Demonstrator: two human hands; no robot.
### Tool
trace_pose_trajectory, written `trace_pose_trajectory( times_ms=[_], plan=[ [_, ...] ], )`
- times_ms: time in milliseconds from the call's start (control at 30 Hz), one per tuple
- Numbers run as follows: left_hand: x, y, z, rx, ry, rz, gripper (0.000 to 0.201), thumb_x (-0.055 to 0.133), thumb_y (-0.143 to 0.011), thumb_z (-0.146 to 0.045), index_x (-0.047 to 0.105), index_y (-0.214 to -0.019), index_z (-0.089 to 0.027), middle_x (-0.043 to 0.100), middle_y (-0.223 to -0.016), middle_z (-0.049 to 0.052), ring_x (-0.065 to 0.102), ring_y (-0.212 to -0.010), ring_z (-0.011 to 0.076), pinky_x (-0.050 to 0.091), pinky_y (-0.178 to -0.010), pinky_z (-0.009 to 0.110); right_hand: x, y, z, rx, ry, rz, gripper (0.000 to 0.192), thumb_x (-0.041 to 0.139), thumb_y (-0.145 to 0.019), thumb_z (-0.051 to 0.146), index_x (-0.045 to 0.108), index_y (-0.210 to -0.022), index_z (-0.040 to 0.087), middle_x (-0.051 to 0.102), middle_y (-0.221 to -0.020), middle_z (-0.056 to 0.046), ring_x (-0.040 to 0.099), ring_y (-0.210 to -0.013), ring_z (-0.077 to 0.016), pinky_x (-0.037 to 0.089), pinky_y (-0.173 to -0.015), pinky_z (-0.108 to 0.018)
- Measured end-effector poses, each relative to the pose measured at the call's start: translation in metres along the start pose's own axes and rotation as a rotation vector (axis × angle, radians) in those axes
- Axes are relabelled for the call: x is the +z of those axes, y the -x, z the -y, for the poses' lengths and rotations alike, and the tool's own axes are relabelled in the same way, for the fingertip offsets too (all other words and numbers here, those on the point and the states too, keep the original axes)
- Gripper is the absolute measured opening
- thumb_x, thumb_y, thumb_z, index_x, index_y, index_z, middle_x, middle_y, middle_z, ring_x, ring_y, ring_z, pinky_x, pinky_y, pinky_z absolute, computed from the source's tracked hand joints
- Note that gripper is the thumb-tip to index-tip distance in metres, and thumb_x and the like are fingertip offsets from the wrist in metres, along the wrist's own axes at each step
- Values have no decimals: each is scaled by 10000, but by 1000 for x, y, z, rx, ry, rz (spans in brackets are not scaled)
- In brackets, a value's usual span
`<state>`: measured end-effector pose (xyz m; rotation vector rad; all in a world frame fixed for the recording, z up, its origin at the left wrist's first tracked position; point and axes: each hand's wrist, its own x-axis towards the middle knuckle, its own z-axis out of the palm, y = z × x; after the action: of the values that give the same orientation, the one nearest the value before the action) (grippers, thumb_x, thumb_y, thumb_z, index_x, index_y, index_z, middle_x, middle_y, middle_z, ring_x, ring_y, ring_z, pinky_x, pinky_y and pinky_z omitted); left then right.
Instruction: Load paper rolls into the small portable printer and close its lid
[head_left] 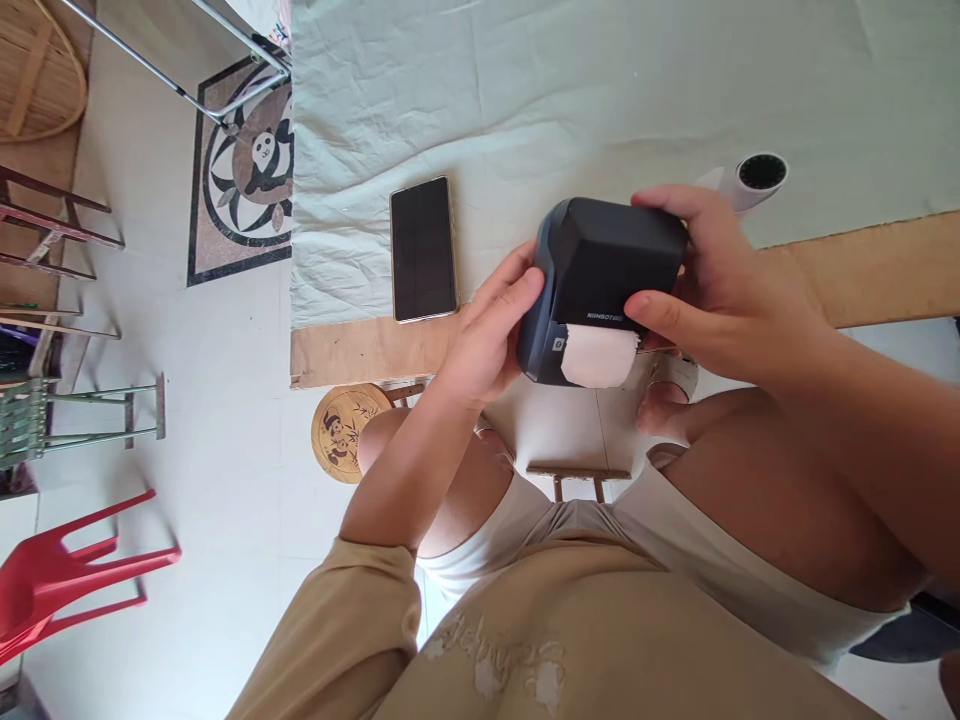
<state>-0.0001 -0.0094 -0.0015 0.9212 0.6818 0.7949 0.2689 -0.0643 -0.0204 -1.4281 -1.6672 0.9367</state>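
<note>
A dark blue-black label printer (600, 275) is held above the near edge of the table (352, 350). White paper (598, 357) sticks out of its front slot. My left hand (491, 335) grips the printer's left side, fingers wrapped on its lower corner. My right hand (712, 285) clasps its right side, thumb across the front next to the paper and fingers over the top. A white paper roll (754, 178) lies on the cloth just beyond my right hand.
A pale green cloth (525, 90) covers the table. A phone (423, 249) lies face up left of the printer. Below are a round wooden stool (341, 432), my knees and a tiled floor. A red plastic chair (67, 575) and folding racks stand at the left.
</note>
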Motion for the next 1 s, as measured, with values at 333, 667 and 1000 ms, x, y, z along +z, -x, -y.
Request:
trace_pose_trajectory(
  times_ms=[333, 667, 1000],
  plan=[
    [-2, -7, 2, -64, 76, -95, 417, 813, -1180, -647, 880, -1455, -341, 910, -1667, -14, 606, -1927, 368, 615, -1549, 497, 0, 4, 9, 31, -269, 175, 1095, 842, -1174, 758, 207, -2050, 592, 507, -1998, -103, 889, -1241, -183, 845, -864, -349],
    [-9, -10, 4, -117, 119, -105, 417, 819, -1155, -714, 814, -1044, -312, 924, -1037, 68, 765, -1751, 466, 709, -1441, 645, -4, 5, 22, -67, -36, 72, 1060, 955, -1080, 635, 400, -1976, 518, 466, -2029, -141, 896, -1116, -177, 758, -757, -310],
    [0, -8, 1, -58, -20, -1, 698, 836, -1021, -914, 852, -1352, -299, 928, -1530, 83, 578, -1927, 498, 708, -1412, 661, 5, 7, 41, -267, 211, -307, 416, 745, -1253, 677, 725, -1447, 310, 500, -734, 82, 483, -549, -60, 483, -576, -261]
  ],
)
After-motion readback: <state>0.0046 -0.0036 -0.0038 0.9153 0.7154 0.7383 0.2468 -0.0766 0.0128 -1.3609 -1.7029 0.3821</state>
